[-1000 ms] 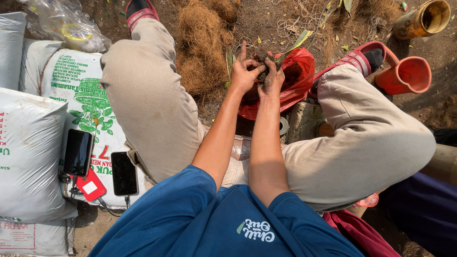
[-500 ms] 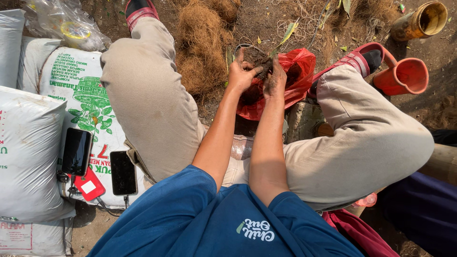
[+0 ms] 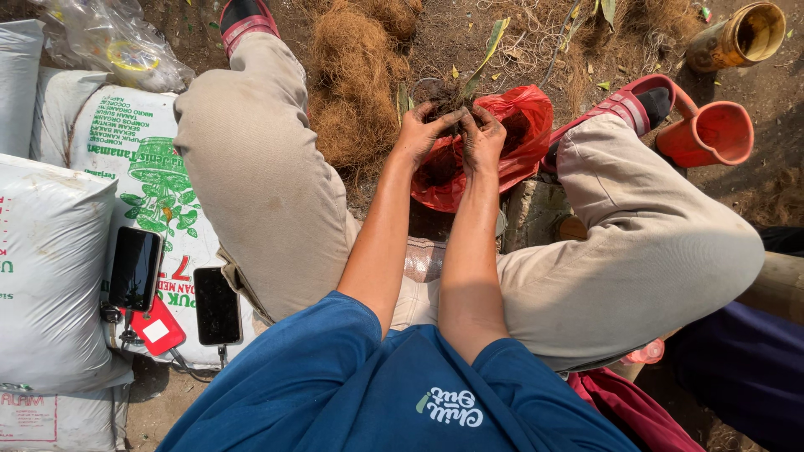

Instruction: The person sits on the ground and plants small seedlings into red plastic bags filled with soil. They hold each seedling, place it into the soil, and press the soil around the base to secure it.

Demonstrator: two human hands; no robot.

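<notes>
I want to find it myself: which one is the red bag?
Look between the person's two bent knees, past the pale trousers. Both hands work a dark root clump right over the red bag. It is crinkly, shiny plastic, unlike the hard orange pot.

Both hands, left hand (image 3: 423, 130) and right hand (image 3: 483, 134), close together around a dark clump of soil and roots (image 3: 442, 94) with a long green leaf (image 3: 486, 54) rising from it, held just above a red plastic bag (image 3: 523, 125). Left of the bag lies a heap of brown coconut fibre (image 3: 356, 84); right of it, beyond the knee, an orange pot (image 3: 712, 134) on its side. Far left of the bag, two dark phones (image 3: 134, 268) lie on white printed sacks (image 3: 50, 268).
</notes>
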